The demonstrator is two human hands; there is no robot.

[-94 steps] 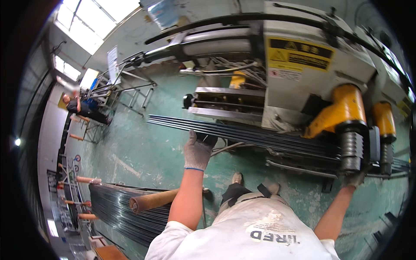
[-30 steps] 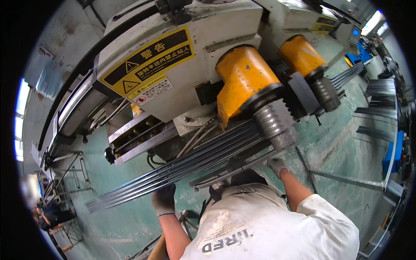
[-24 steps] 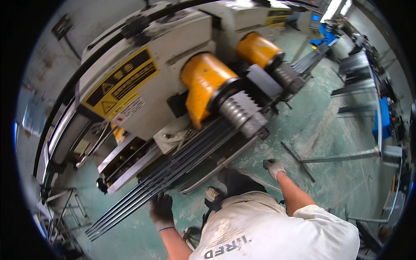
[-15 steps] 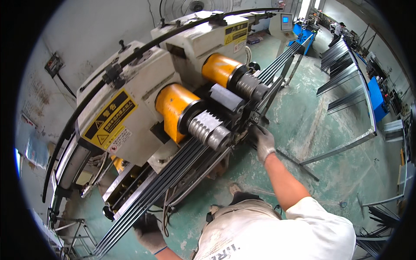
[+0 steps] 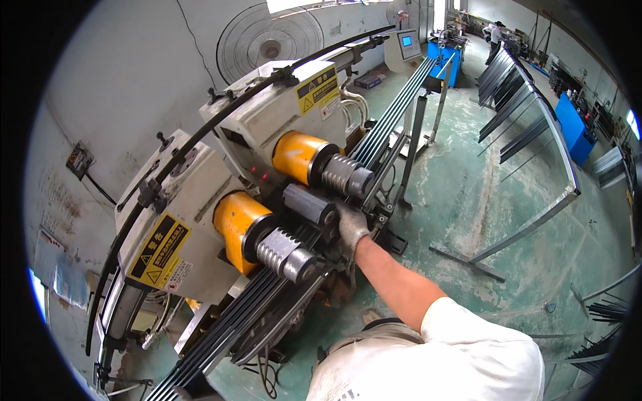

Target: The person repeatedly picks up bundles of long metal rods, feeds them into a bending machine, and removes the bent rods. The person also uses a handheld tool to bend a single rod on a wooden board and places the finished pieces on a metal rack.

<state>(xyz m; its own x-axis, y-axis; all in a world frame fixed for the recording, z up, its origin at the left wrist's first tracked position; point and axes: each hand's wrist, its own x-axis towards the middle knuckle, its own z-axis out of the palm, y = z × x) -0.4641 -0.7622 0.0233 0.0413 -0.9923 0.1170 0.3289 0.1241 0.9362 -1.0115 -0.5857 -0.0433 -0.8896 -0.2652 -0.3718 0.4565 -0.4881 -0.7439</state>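
Observation:
My right hand point(image 5: 352, 228), in a pale glove with dark finger parts, reaches to the front of a large machine. It is beside the end of a grey ridged metal block point(image 5: 309, 204), over the bundle of dark metal bars; its fingertips are hidden there. The long thin bars point(image 5: 251, 304) run side by side through the machine, beneath two grooved steel rollers point(image 5: 346, 175) with orange housings point(image 5: 242, 217). At the lower edge, a dark gloved part of my left hand point(image 5: 196, 387) shows next to the bars. Its fingers cannot be made out.
A control box with a lit screen point(image 5: 406, 41) stands at the far end. On the right, a metal rack point(image 5: 545, 110) carries many dark bars, its foot point(image 5: 468, 264) on the green floor. A hose point(image 5: 221, 113) arches over the machine. Far off, a person point(image 5: 495, 37) stands.
My right hand has moved up from below the machine's front edge to the bars beside the grey block. My left hand has slid toward the lower edge. The whole view has shifted.

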